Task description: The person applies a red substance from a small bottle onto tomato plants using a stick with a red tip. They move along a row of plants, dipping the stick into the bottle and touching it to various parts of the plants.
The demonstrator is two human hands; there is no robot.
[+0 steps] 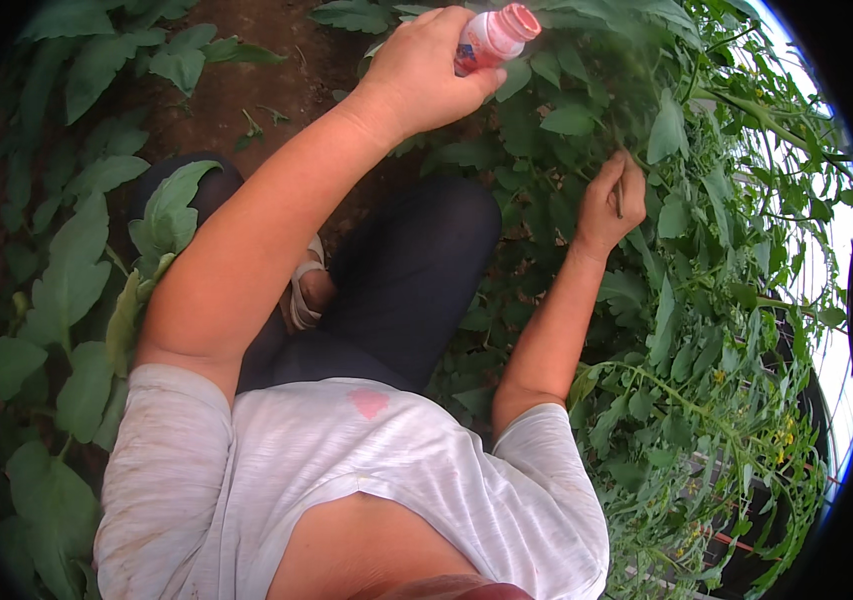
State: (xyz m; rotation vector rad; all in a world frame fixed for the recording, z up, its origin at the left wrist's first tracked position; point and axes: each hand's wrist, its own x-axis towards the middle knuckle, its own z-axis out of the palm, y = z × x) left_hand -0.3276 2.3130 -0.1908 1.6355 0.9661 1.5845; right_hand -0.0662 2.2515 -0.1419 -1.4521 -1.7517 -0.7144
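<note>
My left hand [430, 75] is wrapped around a small plastic bottle [492, 39], uncapped and tilted, with pink-red residue at its threaded mouth and a printed label. Farther right and a little lower, my right hand [610, 196] pinches a thin stick-like tool [620, 196] between thumb and fingers. The tool's far end is lost among the leaves, so its kind cannot be told. Around that hand grow green leafy plants [670, 131], which look like tomato plants.
Bent legs in dark trousers [411, 277] and a sandalled foot [308, 289] lie below the hands. Broad leaves [70, 277] crowd the left side, one touching the left arm. Brown soil [261, 67] shows at the top. Yellow-flowered plants [779, 442] stand at right.
</note>
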